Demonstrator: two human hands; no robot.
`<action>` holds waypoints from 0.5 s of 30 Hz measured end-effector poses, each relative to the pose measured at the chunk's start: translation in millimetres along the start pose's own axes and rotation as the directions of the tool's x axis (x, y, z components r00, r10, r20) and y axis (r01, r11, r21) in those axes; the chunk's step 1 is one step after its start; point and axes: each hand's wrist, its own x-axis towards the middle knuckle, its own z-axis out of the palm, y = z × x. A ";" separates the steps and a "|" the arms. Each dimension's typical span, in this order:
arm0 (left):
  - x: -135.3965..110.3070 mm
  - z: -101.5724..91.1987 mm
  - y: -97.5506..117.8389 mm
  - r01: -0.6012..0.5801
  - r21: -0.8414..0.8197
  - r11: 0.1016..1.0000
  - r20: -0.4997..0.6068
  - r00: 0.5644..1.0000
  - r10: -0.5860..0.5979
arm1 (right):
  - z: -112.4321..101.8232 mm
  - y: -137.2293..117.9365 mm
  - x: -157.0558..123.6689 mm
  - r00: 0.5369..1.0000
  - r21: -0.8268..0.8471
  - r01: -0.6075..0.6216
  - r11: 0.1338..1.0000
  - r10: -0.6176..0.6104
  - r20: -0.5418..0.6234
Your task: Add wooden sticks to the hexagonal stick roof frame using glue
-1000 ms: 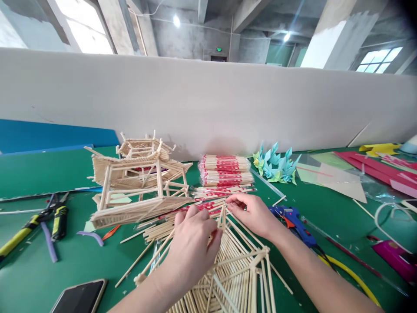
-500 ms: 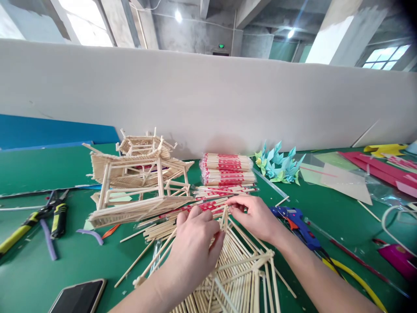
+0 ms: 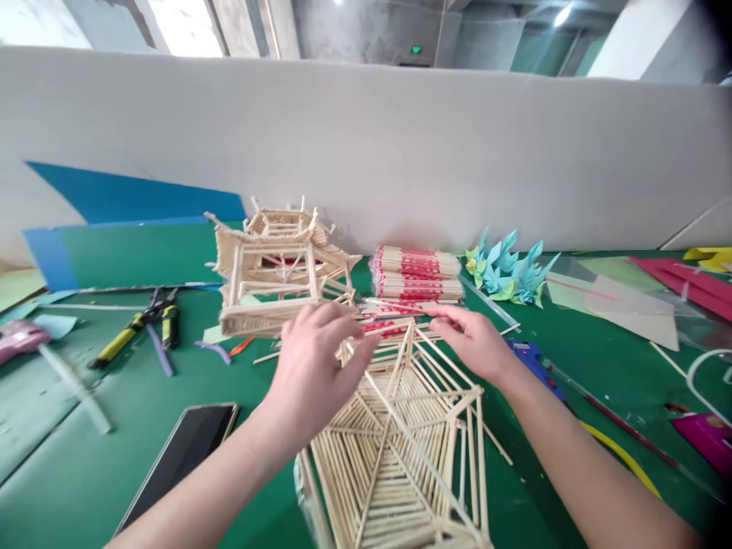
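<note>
A six-sided frame of thin wooden sticks lies in front of me, its panels packed with rows of sticks. At its far corner, several sticks meet in a raised peak. My left hand is over the frame's left far side, thumb and fingers apart, holding nothing I can see. To the right of the peak, my right hand has its index finger stretched toward it and the other fingers bent; I see nothing gripped. A pale stick crosses the frame diagonally.
Behind my left hand stands a tiered stick building. Wrapped stick bundles and blue folded-paper pieces are at the back. A blue glue gun lies right; pliers, a phone and a pink glue gun lie left.
My left hand has lifted off the peak and its fingers have spread. My right hand has drawn slightly away from the peak. The whole view has shifted, showing more of the frame.
</note>
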 end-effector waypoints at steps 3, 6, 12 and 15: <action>-31.4 -12.1 -8.4 0.147 -0.084 0.986 -0.153 0.975 -0.158 | -0.3 9.4 -11.3 1.000 0.045 -0.018 0.999 0.018 -0.004; -70.5 -12.9 -15.9 0.306 -0.144 0.941 -0.253 0.908 -0.334 | -0.4 16.6 -27.4 0.998 0.058 -0.014 0.998 0.017 -0.060; -129.1 8.1 -20.2 0.403 -0.300 0.865 -0.242 0.845 -0.478 | -6.8 -6.7 -60.5 0.985 -0.042 0.114 0.993 -0.118 -0.124; -145.2 19.9 -14.5 0.381 -0.371 0.847 -0.220 0.850 -0.479 | -4.1 -35.9 -68.5 0.946 -0.178 0.322 0.930 -0.310 0.095</action>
